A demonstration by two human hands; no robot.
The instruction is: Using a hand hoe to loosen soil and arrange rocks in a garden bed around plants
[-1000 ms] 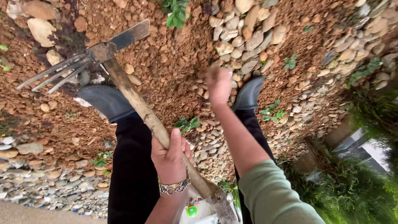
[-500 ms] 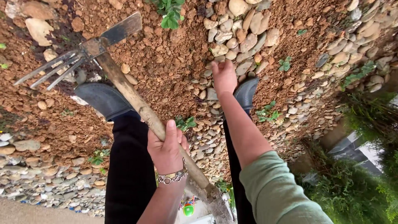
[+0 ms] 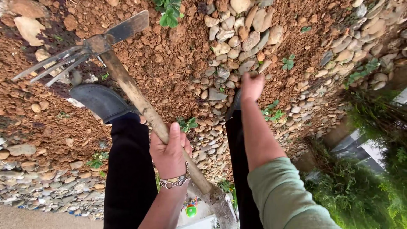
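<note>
Outdoor garden plot on stony ground.
Clumped red-brown soil (image 3: pixel 169 55) is bordered by bands of rounded pebbles (image 3: pixel 237 38); small weeds (image 3: pixel 168 12) sprout in it, dense green shrubs (image 3: pixel 360 191) stand alongside, and a wooden-handled hoe (image 3: pixel 127 85) is in use.

Reddish-brown soil (image 3: pixel 169 55), grey boot (image 3: pixel 99 101), black trousers (image 3: pixel 129 169) (sleeve (image 3: pixel 284 195) sage green)

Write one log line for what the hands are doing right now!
left hand: shut on wooden handle of hoe-fork tool | right hand: fist by pebbles | ground: red soil
</note>
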